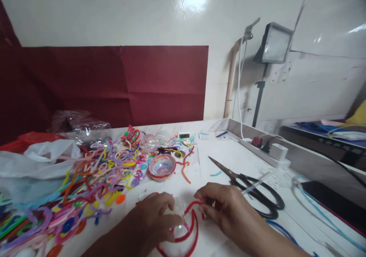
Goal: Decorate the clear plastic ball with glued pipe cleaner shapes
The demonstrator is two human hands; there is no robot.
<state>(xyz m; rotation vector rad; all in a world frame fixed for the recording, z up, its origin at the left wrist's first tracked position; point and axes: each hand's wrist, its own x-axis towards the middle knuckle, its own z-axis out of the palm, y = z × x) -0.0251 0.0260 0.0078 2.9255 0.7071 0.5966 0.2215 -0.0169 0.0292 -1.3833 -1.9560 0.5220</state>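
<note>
At the bottom middle, my left hand (153,219) is closed around a clear plastic ball (180,207), its fingers curled over the near side. A red pipe cleaner (196,232) loops around and below the ball. My right hand (224,205) pinches a stretch of this pipe cleaner between thumb and fingers, just right of the ball. Part of the ball is hidden behind my left fingers. Beside my right hand lies a pair of scissors (243,184) with black handles, blades pointing away to the left.
A heap of coloured pipe cleaners (100,181) spreads over the left. Behind my hands stand a decorated bowl (161,167) and clear balls (149,142). A small digital clock (184,135) is at the back. A power strip (276,156) and a black phone (334,203) lie right.
</note>
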